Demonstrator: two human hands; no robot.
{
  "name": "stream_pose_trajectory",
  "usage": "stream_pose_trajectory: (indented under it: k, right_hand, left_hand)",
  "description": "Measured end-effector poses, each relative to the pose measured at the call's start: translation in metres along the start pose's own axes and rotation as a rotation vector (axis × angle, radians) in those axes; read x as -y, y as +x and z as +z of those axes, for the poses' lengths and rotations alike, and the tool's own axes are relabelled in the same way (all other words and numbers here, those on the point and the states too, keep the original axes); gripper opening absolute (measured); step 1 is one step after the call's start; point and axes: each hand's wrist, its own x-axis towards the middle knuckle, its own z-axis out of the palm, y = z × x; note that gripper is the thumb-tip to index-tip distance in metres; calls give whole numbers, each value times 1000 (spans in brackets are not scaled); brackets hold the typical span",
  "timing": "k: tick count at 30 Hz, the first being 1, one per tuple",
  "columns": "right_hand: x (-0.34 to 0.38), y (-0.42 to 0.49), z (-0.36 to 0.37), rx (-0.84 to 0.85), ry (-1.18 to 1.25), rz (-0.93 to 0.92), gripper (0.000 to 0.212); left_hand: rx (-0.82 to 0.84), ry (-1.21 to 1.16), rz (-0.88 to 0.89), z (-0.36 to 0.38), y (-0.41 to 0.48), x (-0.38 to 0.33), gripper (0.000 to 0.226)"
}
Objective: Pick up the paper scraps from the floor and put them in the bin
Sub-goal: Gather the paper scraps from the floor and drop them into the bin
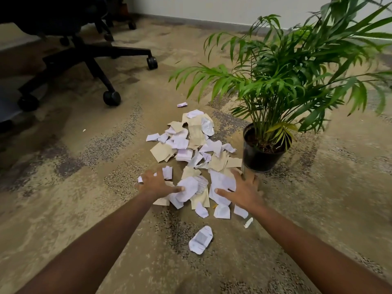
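A pile of white and tan paper scraps (192,145) lies on the carpet in the middle of the head view. Both my arms reach down to its near end. My left hand (156,183) lies on scraps at the left side, its thumb against a crumpled white piece (186,188). My right hand (244,188) rests on white scraps (221,180) at the right side, fingers spread, close to the plant pot. A loose white scrap (201,239) lies nearer to me, and a small one (182,104) lies beyond the pile. No bin is in view.
A potted palm in a black pot (262,157) stands just right of the pile, its fronds (297,66) spreading above. A black office chair base with castors (111,97) stands at the upper left. A wall and skirting (212,21) run along the back.
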Motion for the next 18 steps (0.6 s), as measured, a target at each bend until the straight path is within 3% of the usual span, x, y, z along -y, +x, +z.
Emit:
stream_pose_trajectory:
  k: [5, 8, 12, 18]
  right_hand:
    - [6, 4, 2, 78, -52, -4, 95]
    - [7, 7, 2, 109, -49, -13, 96]
    - [10, 8, 3, 153, 3, -25, 99]
    - [23, -3, 8, 164, -73, -45, 91]
  left_hand:
    - [94, -97, -86, 5, 13, 8, 117]
    - [76, -135, -91, 5, 15, 4, 107]
    - [-22, -162, 10, 11, 4, -10, 83]
    - [70, 34, 133, 38, -24, -41, 90]
